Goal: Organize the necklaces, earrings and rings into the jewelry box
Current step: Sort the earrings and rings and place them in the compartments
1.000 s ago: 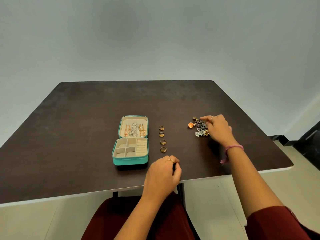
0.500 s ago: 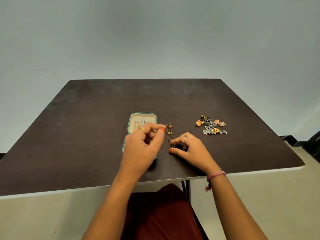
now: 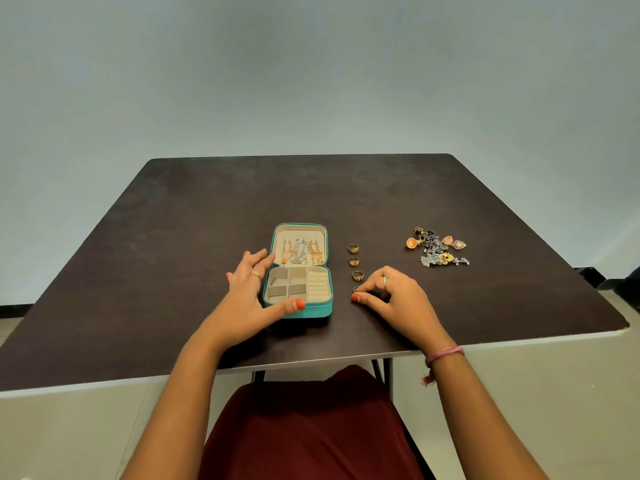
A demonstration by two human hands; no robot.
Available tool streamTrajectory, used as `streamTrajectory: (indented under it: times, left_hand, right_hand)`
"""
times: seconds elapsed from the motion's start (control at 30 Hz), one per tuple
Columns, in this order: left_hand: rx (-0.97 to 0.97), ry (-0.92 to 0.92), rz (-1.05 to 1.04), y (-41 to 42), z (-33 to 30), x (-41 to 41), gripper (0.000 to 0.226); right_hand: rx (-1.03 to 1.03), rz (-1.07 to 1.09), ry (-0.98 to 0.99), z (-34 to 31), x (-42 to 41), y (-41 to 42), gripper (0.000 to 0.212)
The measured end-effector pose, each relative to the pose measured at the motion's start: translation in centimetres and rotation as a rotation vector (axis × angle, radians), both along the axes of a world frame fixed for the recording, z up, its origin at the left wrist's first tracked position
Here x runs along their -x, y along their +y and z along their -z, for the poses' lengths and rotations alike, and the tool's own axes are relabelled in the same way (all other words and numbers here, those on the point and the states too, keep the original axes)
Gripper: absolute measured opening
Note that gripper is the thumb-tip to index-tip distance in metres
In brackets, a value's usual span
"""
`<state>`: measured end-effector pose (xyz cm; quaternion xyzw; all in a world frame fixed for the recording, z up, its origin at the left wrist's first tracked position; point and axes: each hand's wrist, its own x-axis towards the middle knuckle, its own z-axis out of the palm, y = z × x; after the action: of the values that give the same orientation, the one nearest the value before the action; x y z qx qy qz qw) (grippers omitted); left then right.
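A teal jewelry box (image 3: pixel 313 312) lies open on the dark table (image 3: pixel 173 244), its lid holding several necklaces (image 3: pixel 300 251) and its beige compartments bare. My left hand (image 3: pixel 250 292) rests with straight fingers against the box's left side, thumb along its front edge. Right of the box a column of gold rings (image 3: pixel 353 249) runs toward me. My right hand (image 3: pixel 391 296) pinches the nearest ring (image 3: pixel 355 289) with thumb and fingertips; the ring is mostly hidden. A pile of earrings (image 3: pixel 437 250) lies further right.
The table's front edge (image 3: pixel 311 362) runs just ahead of my lap. A pink thread band (image 3: pixel 445 355) circles my right wrist. A plain grey wall stands behind the table, and a dark object (image 3: pixel 609 282) shows past the table's right edge.
My left hand dropped from above the box to its left side, uncovering the tray. My right hand moved from the earring pile to the nearest ring and stays there.
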<state>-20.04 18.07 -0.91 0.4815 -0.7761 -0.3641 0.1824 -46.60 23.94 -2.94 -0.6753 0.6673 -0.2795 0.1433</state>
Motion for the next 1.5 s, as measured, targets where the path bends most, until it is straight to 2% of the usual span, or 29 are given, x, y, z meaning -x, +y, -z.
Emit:
streamTrajectory:
  times: [0.1,0.27,0.4,0.57,0.73,0.97,1.17,1.3,1.5]
  left_hand:
    - [-0.033,-0.015,-0.012,0.4,0.7,0.0,0.134]
    - [-0.012,0.036,-0.101,1.5,0.8,0.6,0.114]
    - [0.041,0.024,-0.122,1.8,1.6,0.5,0.120]
    - [0.105,0.040,-0.114,2.5,1.8,0.8,0.117]
    - [0.147,0.030,-0.117,2.7,1.8,0.8,0.118]
    - [0.186,0.025,-0.113,2.7,2.2,0.6,0.110]
    - [0.242,-0.016,-0.060,2.7,2.3,0.5,0.094]
    - [0.244,-0.104,-0.029,2.6,2.2,0.5,0.091]
    - [0.233,-0.166,-0.005,2.7,2.0,0.4,0.083]
  right_hand:
    - [0.020,-0.021,-0.007,0.1,-0.2,0.1,0.010]
    - [0.071,-0.001,-0.126,-0.3,-0.2,0.5,0.006]
    - [0.039,0.027,-0.259,-0.9,-0.5,0.6,0.008]
    - [0.000,-0.081,-0.347,-3.0,-1.8,-0.3,0.011]
    - [-0.040,-0.201,-0.102,-4.3,-3.4,-2.4,0.015]
    - [-0.090,-0.252,0.202,-4.2,-4.9,-4.1,0.023]
    - [-0.087,-0.230,0.369,-3.6,-5.6,-4.3,0.028]
    - [-0.024,-0.154,0.338,-2.8,-6.1,-3.7,0.030]
    - [0.080,-0.086,0.470,-2.6,-6.3,-2.9,0.028]
